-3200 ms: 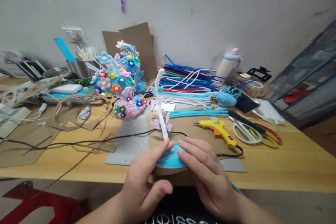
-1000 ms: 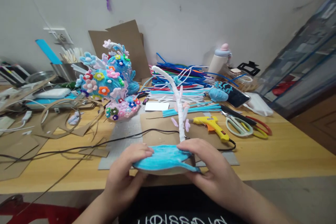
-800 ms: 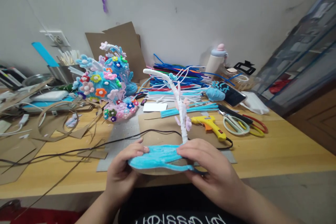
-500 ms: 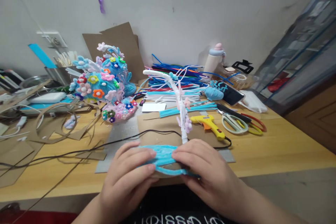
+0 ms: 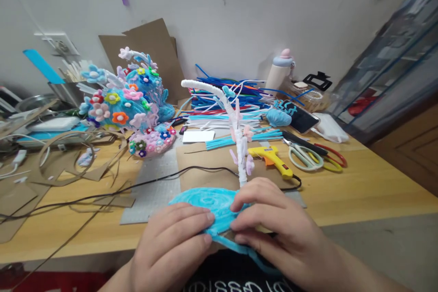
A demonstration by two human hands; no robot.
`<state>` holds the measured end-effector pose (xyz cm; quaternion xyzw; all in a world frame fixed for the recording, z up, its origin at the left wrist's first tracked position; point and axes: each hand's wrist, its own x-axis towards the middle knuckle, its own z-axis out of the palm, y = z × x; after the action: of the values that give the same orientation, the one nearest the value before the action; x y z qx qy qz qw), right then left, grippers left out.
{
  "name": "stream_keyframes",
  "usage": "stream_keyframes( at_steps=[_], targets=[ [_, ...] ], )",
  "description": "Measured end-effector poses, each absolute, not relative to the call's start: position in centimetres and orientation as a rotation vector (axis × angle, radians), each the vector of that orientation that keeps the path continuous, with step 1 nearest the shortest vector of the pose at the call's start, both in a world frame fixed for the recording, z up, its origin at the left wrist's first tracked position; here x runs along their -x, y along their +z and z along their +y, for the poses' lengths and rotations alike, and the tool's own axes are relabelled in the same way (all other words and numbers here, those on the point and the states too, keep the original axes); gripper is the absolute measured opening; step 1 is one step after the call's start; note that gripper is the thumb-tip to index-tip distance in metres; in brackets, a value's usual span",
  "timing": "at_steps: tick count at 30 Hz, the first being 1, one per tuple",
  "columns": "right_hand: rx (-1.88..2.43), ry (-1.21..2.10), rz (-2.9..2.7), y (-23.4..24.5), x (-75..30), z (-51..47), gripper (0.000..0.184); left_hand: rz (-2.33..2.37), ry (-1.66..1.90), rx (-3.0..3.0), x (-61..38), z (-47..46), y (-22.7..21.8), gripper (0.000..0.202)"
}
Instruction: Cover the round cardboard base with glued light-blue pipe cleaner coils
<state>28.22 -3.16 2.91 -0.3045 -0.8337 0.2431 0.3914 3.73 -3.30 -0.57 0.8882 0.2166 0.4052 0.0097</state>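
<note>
A round disc (image 5: 191, 197) covered in coiled light blue pipe cleaner is between my hands, close to my body. My left hand (image 5: 174, 242) is closed on its near left side, fingers on top. My right hand (image 5: 273, 223) is closed at its right edge, fingertips on the coils and thumb lower. A loose blue pipe cleaner (image 5: 232, 245) curves from my left thumb and droops under my right hand. Just behind my right fingers rises a curved white wrapped stem (image 5: 242, 164) with small pastel flowers; its foot is hidden, so I cannot tell if it joins the disc.
A yellow glue gun (image 5: 273, 159) lies right of the stem, its black cord (image 5: 137, 187) crossing the table. Scissors (image 5: 304, 157), a phone (image 5: 303, 118) and pipe cleaner bundles (image 5: 229, 96) are beyond. A flower-covered craft piece (image 5: 126, 105) and cardboard scraps (image 5: 65, 159) are at left.
The disc has tilted so more of its coiled top shows. The loose pipe cleaner hangs lower on the right, and my right fingers have shifted along the edge.
</note>
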Motion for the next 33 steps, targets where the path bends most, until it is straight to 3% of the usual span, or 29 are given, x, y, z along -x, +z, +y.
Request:
stream_keyframes(
  at_steps=[8,20,29,31,33],
  targets=[
    [0.801,0.582,-2.133,3.3,-27.3,-3.6,0.015,0.664,1.255,-2.795,-4.0,-3.4,-0.3,0.018],
    [0.651,1.131,-1.895,2.1,-27.5,-3.8,0.016,0.618,1.292,-2.758,-4.3,-3.5,-0.3,0.013],
    [1.048,0.446,-2.088,2.5,-31.1,-3.6,0.013,0.627,1.321,-2.744,-4.2,-3.3,-0.4,0.021],
    [1.271,0.280,-1.997,2.3,-34.6,-3.8,0.008,0.634,1.341,-2.745,-4.2,-3.2,-0.4,0.022],
    [1.622,0.117,-1.892,1.6,-39.6,-4.3,0.019,0.643,1.357,-2.741,-4.1,-3.1,-0.5,0.024]
  ],
)
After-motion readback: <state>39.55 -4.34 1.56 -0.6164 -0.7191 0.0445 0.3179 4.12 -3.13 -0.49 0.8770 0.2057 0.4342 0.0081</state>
